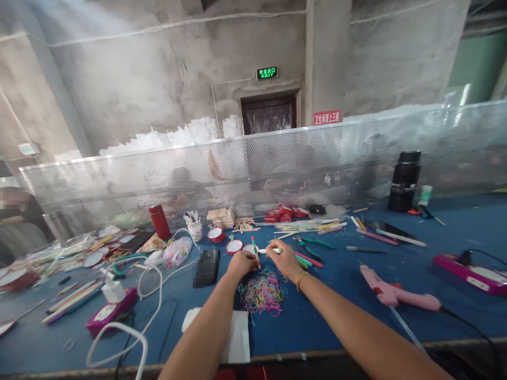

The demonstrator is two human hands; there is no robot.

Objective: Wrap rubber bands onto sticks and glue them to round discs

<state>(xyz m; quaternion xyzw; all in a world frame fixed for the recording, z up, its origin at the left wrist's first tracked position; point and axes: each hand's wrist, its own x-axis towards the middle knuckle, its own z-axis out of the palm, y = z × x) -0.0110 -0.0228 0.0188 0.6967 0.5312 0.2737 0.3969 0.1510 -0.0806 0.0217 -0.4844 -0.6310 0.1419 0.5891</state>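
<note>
My left hand point(243, 264) is closed on a thin wooden stick point(254, 244), which stands nearly upright with red and green colour on its upper part. In my right hand point(285, 259) is a white marker pen point(272, 250) with a green end, held level, its left tip close to or touching the stick; which, I cannot tell. Just below both hands lies a tangled heap of coloured strings point(262, 293). Small red-rimmed round drums point(234, 246) sit right behind my left hand. Green-handled pliers point(307, 247) and several coloured pens point(304, 260) lie right of my right hand.
A pink glue gun point(400, 295) with a cord lies at right, near a black bottle point(404, 182). Left are a phone point(206, 267), white cable point(160, 295), purple power strip point(111, 311) and red flask point(159, 221). A perforated metal screen point(237, 174) stands behind the table.
</note>
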